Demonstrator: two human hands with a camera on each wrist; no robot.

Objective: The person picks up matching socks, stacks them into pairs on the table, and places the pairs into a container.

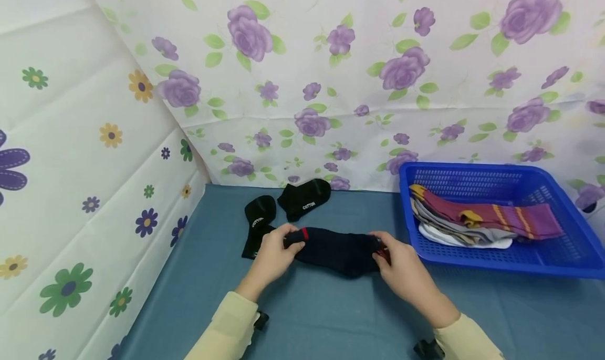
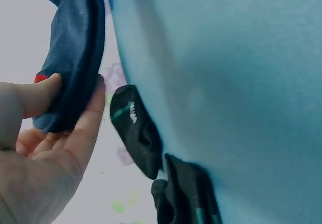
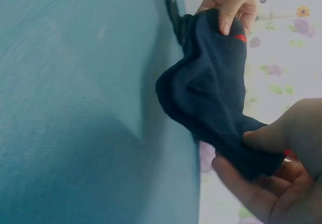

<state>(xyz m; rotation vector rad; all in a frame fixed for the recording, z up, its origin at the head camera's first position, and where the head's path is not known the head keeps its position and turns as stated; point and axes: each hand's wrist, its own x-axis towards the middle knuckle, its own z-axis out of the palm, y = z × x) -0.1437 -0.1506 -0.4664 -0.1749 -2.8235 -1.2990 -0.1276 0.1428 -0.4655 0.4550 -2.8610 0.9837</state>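
A dark navy sock [image 1: 337,250] with a red stripe near one end is stretched sideways between both hands, above the table. My left hand [image 1: 273,255] pinches its red-striped end between thumb and fingers. At the other end my right hand [image 1: 405,269] grips the sock, thumb on top and fingers below; a bit of red shows there too. In the right wrist view the navy sock [image 3: 206,88] hangs down in its middle. Whether it is one sock or two laid together I cannot tell. Just behind the left hand lie black socks [image 1: 261,213] with white lettering.
Another black sock [image 1: 307,198] lies by the back edge of the blue-green tabletop [image 1: 326,318]. On the right stands a blue plastic basket [image 1: 501,264] holding maroon striped socks [image 1: 491,216] over grey and white ones. Flowered cloth [image 1: 302,86] hangs behind and along the left.
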